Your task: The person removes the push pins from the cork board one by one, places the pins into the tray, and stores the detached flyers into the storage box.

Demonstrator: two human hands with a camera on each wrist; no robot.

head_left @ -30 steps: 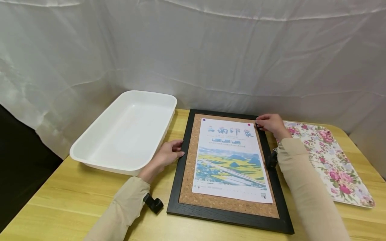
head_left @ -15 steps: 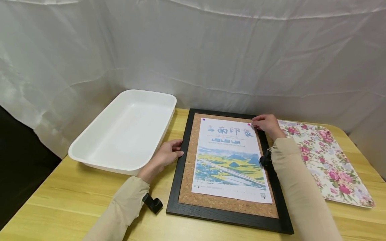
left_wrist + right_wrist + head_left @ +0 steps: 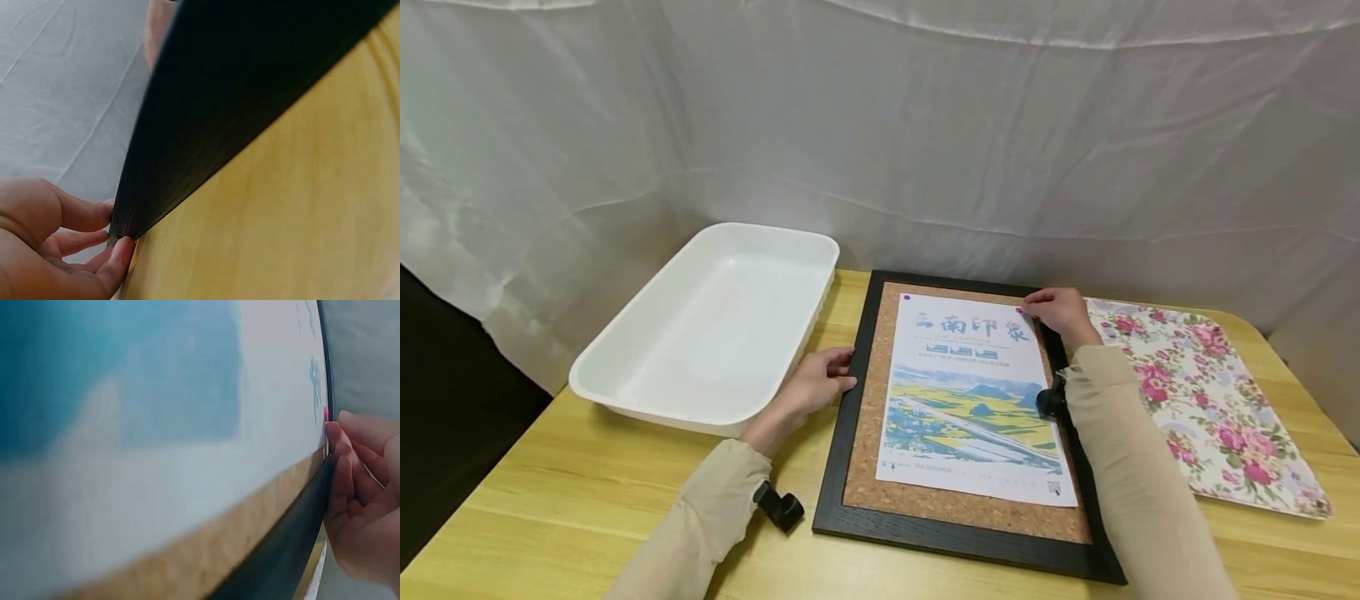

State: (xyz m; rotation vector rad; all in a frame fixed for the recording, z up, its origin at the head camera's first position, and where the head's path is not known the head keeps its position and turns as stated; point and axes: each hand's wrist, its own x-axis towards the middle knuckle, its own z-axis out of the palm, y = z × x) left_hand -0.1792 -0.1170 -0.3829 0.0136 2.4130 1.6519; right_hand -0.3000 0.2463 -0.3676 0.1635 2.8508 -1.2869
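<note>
A cork board [image 3: 970,521] with a black wooden frame lies flat on the table. On it is a printed poster [image 3: 973,400] showing a landscape, with a purple pushpin [image 3: 907,297] at its top left corner. My right hand [image 3: 1063,312] is at the top right corner, thumb and forefinger pinching at a pink pushpin [image 3: 326,414], part of whose head shows beside the fingertips. My left hand [image 3: 816,383] rests its fingertips against the frame's left side; in the left wrist view its thumb [image 3: 122,259] touches the black side near the table.
A deep white tray [image 3: 700,408] stands left of the board, close to my left forearm. To the right lies a floral-patterned board [image 3: 1217,408], partly under my right arm in this view. A pale curtain [image 3: 925,142] hangs behind the wooden table [image 3: 572,492].
My right hand has moved left from the frame's top right edge onto the pink pushpin, and its forearm shifted left with it. The left hand has stayed at the frame.
</note>
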